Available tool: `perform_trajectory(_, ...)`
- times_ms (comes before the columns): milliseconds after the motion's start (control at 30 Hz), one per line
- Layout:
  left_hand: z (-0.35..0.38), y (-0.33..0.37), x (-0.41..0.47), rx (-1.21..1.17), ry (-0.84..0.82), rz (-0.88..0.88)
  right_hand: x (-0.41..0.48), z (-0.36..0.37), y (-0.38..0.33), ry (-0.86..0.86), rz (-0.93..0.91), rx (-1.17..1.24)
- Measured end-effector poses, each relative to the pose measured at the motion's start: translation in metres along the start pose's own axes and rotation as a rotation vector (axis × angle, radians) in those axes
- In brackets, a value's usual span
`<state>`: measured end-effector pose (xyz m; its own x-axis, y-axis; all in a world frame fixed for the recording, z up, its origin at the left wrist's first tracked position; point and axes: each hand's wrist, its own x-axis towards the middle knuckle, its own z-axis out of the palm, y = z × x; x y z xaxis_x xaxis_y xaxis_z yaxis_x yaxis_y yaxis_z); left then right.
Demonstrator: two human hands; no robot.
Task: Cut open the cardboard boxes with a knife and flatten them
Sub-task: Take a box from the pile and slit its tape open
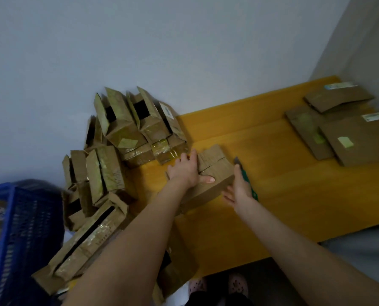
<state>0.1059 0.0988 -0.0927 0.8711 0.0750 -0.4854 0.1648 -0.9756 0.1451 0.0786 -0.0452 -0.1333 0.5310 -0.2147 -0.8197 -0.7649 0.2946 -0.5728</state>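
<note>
A taped brown cardboard box (215,164) lies on the yellow table (283,184) near its middle. My left hand (187,171) rests on the box's left side, thumb laid across its top. My right hand (239,191) grips a green-handled knife (247,181) just right of the box. The blade tip (236,160) points away from me, beside the box's right edge and clear of the tape.
A heap of opened, unflattened boxes (126,129) crowds the table's left end against the wall. Flattened cardboard (347,133) lies at the far right. A blue plastic crate (18,235) stands at lower left. More cardboard (84,241) hangs over the near-left edge.
</note>
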Motion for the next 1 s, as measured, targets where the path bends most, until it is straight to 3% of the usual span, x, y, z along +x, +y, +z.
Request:
perform_trajectory(67,0.001,0.007,-0.001,-0.020,0.053,0.005,-0.012,0.011,0.003,-0.152,0.058,-0.015)
perform_trajectory(167,-0.003,0.008,0.002,-0.179,0.123,0.029,-0.014,0.020,-0.006,-0.237,-0.033,-0.070)
perform_trajectory(333,-0.016,-0.006,-0.003,-0.566,0.120,0.030,0.004,0.026,-0.028,-0.258,-0.321,-0.253)
perform_trajectory(533,-0.008,-0.020,-0.009,-0.532,0.026,-0.030,0.008,0.037,-0.024,-0.206,-0.460,-0.527)
perform_trajectory(733,-0.020,-0.025,-0.018,-0.975,0.027,-0.002,0.005,0.037,-0.037,-0.239,-0.555,-0.432)
perform_trajectory(867,-0.014,-0.017,-0.022,-0.788,-0.063,0.017,0.009,0.040,-0.039,-0.156,-0.620,-0.647)
perform_trajectory(1000,-0.016,-0.026,-0.023,-0.525,0.029,-0.045,-0.002,0.036,-0.040,0.018,-0.776,-0.992)
